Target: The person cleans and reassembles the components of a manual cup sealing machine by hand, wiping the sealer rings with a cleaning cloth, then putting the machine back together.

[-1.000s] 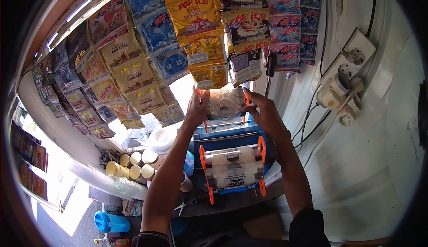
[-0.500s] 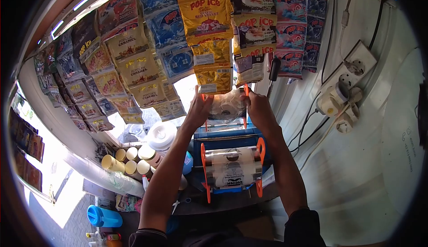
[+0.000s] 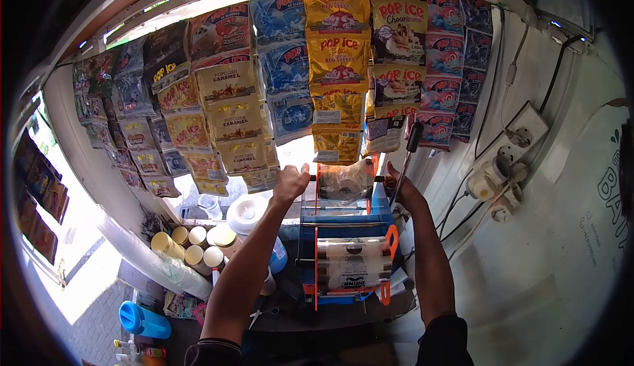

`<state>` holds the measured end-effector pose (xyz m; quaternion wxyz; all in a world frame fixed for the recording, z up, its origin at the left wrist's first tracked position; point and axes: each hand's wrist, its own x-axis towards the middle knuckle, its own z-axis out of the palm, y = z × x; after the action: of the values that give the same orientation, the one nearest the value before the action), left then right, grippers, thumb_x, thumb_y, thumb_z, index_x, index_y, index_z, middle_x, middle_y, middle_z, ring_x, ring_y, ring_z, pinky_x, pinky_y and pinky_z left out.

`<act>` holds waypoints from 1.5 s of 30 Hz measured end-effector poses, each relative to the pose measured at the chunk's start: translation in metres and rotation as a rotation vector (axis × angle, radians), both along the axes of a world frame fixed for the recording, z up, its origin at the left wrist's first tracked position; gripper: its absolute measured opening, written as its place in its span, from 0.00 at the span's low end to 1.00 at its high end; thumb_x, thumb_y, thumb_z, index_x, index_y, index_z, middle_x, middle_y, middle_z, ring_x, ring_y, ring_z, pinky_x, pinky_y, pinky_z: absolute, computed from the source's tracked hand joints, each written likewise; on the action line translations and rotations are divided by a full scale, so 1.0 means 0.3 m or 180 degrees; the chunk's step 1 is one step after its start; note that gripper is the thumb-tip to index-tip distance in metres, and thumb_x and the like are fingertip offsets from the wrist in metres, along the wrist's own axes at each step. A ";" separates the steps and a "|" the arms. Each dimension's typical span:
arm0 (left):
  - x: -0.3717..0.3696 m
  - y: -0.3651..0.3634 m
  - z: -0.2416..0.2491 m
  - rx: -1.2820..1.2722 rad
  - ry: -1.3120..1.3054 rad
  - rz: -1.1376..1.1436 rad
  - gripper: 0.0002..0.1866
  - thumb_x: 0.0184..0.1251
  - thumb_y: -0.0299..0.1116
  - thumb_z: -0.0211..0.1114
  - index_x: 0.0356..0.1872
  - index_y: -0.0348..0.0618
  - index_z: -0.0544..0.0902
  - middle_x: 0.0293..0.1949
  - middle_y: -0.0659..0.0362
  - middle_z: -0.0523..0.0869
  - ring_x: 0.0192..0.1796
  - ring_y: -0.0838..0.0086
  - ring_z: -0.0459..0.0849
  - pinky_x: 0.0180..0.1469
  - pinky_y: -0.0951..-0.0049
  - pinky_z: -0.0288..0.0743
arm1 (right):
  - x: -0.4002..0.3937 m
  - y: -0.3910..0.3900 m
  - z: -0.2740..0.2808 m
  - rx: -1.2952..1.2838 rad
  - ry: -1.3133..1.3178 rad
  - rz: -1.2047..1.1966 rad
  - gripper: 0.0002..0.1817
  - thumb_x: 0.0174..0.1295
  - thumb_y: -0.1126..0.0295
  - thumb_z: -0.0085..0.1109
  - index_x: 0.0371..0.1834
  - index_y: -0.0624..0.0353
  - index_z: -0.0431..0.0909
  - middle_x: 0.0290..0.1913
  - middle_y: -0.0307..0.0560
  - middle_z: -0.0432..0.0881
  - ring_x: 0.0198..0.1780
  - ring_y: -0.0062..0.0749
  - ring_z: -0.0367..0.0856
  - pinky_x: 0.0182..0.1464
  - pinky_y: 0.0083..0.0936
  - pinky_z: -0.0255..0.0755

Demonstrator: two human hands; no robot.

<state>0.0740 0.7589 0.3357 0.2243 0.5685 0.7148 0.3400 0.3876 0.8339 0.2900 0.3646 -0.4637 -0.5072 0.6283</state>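
A blue cup-sealing machine stands at the centre with orange side brackets. Its lower roll of printed film faces me, and an upper film roll sits at the back. On the left, my left hand is closed around the dark end of the upper roll's rod. To the right of that roll, my right hand has its fingers bent at the rod's other end, beside a black-handled lever.
Hanging drink sachets span the window above. At the left are stacked paper cups, a white lidded container and a blue tumbler. Scissors lie nearby. Power sockets with cables are on the right wall.
The view has shifted, so the machine appears farther right. Both hands have moved from the upper roll's brackets outward to the ends of its rod.
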 end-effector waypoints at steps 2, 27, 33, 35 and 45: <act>0.014 0.014 -0.022 -0.0128 0.0386 0.0087 0.35 0.66 0.57 0.52 0.43 0.24 0.83 0.45 0.29 0.81 0.51 0.42 0.82 0.57 0.55 0.74 | -0.021 -0.004 0.017 0.0171 -0.0316 -0.0020 0.31 0.57 0.29 0.53 0.18 0.45 0.68 0.16 0.26 0.62 0.18 0.13 0.60 0.20 0.16 0.50; 0.038 -0.069 0.027 0.1561 -0.0418 -0.0678 0.39 0.66 0.65 0.54 0.29 0.26 0.82 0.36 0.41 0.82 0.35 0.62 0.82 0.39 0.63 0.73 | -0.003 -0.006 0.171 0.0821 -0.0293 0.0889 0.16 0.63 0.53 0.64 0.25 0.51 0.78 0.18 0.25 0.60 0.19 0.12 0.54 0.23 0.16 0.48; 0.033 -0.090 0.041 0.1376 -0.1104 -0.1016 0.29 0.55 0.43 0.73 0.50 0.28 0.76 0.37 0.52 0.84 0.39 0.74 0.83 0.45 0.75 0.78 | 0.016 0.002 0.190 0.0714 -0.0265 0.1803 0.17 0.64 0.51 0.62 0.26 0.50 0.78 0.18 0.26 0.63 0.21 0.12 0.58 0.25 0.17 0.53; 0.040 -0.107 0.056 0.0870 -0.2092 -0.1019 0.27 0.55 0.44 0.72 0.47 0.31 0.76 0.36 0.56 0.82 0.40 0.76 0.82 0.42 0.76 0.79 | 0.027 0.005 0.197 0.0858 -0.0543 0.1867 0.18 0.64 0.50 0.61 0.26 0.52 0.79 0.20 0.29 0.70 0.22 0.14 0.61 0.26 0.17 0.56; 0.104 -0.058 -0.071 0.0318 -0.4258 -0.0731 0.14 0.64 0.42 0.62 0.41 0.43 0.75 0.29 0.63 0.76 0.28 0.80 0.75 0.30 0.76 0.77 | 0.067 -0.024 0.195 0.0483 0.0656 0.1408 0.27 0.71 0.45 0.45 0.36 0.59 0.83 0.36 0.45 0.86 0.36 0.30 0.83 0.39 0.25 0.75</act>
<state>0.1053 0.7415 0.3145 0.6262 0.3178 0.3408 0.6251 0.4079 0.8268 0.3484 0.3019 -0.2463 -0.6021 0.6969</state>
